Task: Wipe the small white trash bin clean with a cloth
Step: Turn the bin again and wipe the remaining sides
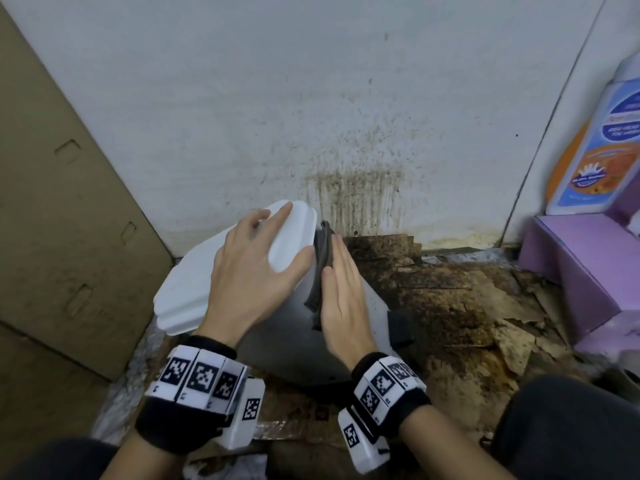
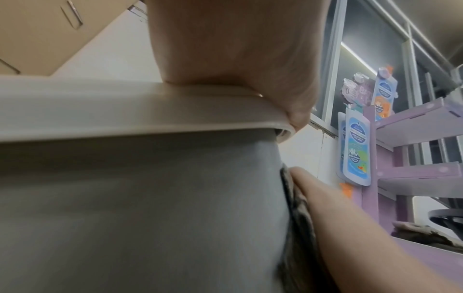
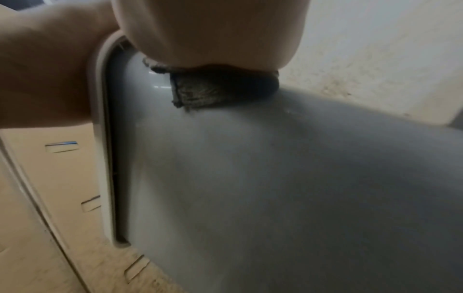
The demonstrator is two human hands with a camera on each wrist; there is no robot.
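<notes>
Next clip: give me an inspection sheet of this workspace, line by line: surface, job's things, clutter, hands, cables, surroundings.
Surface: floor covered with stained, torn cardboard.
Job's things: white trash bin tilted, lid shut; dark cloth flat against its side.
Clutter: purple boxes at right.
Hands: left hand spread on the lid, thumb over its edge; right hand flat, pressing the cloth to the bin.
Cables: nothing seen.
Surroundings: wall with brown drip stains; cardboard sheet leaning at left; bottle-shaped display at right.
</notes>
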